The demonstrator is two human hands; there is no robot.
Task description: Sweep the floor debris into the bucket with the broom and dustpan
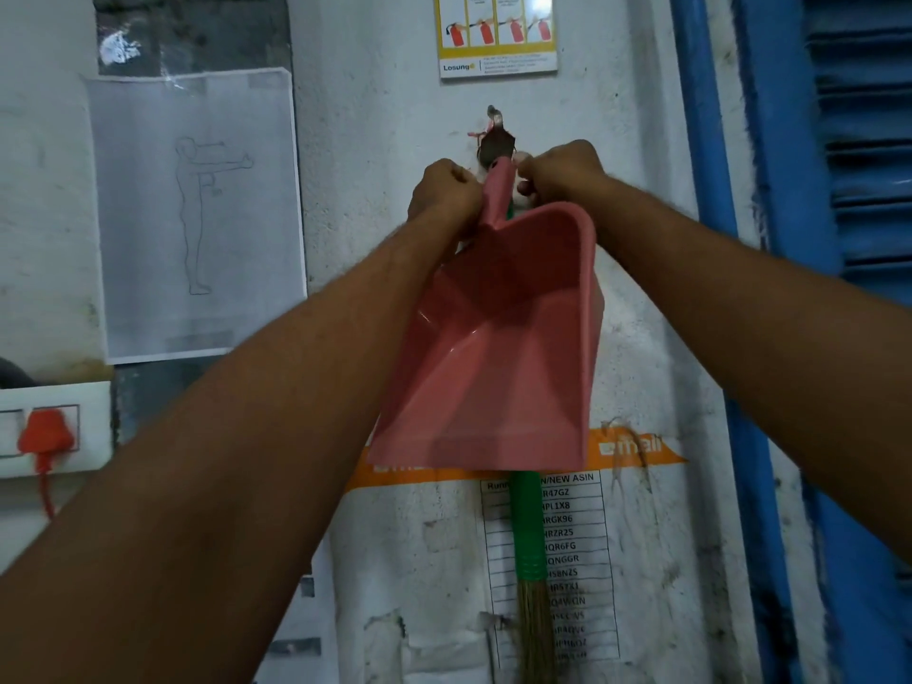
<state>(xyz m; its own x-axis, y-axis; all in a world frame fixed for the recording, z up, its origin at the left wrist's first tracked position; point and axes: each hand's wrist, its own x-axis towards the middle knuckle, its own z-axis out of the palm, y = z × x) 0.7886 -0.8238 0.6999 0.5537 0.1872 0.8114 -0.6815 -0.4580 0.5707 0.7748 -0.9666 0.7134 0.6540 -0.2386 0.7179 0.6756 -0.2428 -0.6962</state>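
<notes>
Both hands are closed at the top of the hanging dustpan, just under the wall hook.
The left hand grips the handle. The right hand, fingers curled, seems to pinch the handle's tip, but this part is half hidden. The dustpan hangs with its long axis vertical, handle up and mouth down. The broom hangs just behind it, straight below both hands.

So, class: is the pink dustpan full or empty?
Empty. The dustpan points handle-up, mouth down, and its bare pink inside holds nothing.
</notes>
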